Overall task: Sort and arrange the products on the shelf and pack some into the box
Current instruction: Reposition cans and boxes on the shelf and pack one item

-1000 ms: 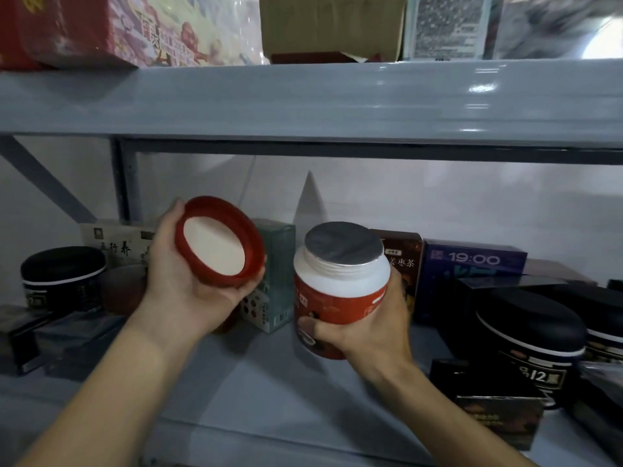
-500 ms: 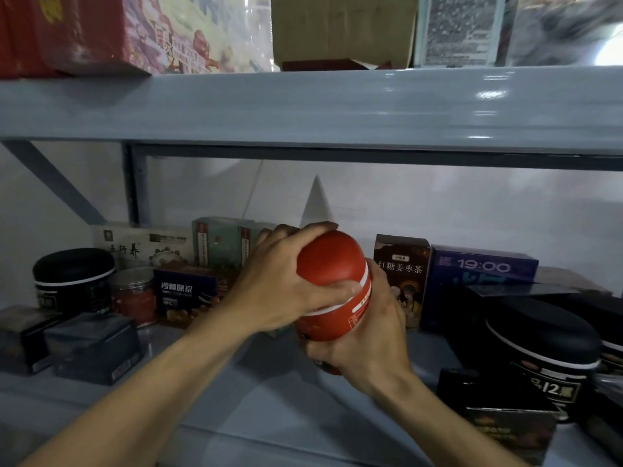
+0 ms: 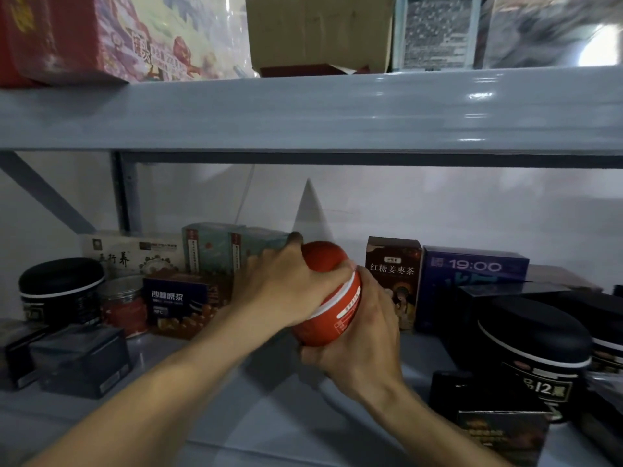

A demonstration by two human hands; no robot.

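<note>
I hold a red and white jar tilted in front of the lower shelf. Its red lid sits on top of the jar. My left hand grips the lid, fingers wrapped over it. My right hand holds the jar's body from below and behind. Boxed and canned products line the back of the shelf; no packing box is in sight.
Black tins and dark boxes stand at the left, with a blue and orange box and teal boxes behind. A brown tea box, a blue "19:00" box and black tins fill the right. The upper shelf carries cartons.
A second ago my left hand held the lid off, apart from the foil-sealed jar. The lid now sits on the jar, and my left hand has turned further round it.
</note>
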